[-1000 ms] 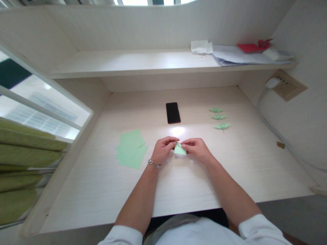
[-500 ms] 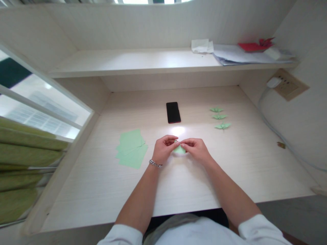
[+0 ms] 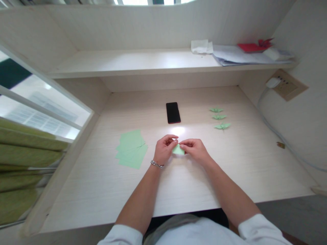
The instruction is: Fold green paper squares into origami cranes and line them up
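Observation:
A small folded piece of green paper (image 3: 178, 150) is held between both hands over the desk. My left hand (image 3: 164, 148), with a chain bracelet at its wrist, pinches its left side between thumb and fingers. On the other side, my right hand (image 3: 195, 149) grips the upper right edge in a pinch. The fingers hide the top of the paper, so its exact fold cannot be made out. Left of my hands lies a fanned stack of green paper sheets (image 3: 131, 149). Three green paper cranes, one of them the nearest crane (image 3: 222, 126), stand in a column at the right.
A black phone (image 3: 173, 112) lies beyond my hands. The shelf (image 3: 122, 61) above carries papers (image 3: 237, 54) and a red folded paper figure (image 3: 265, 43). A white cable (image 3: 270, 126) runs from the wall socket (image 3: 290, 86) down the right side.
My left hand has shifted slightly to the right. The fingers have changed position a little, and more of the folded green paper shows between the thumbs.

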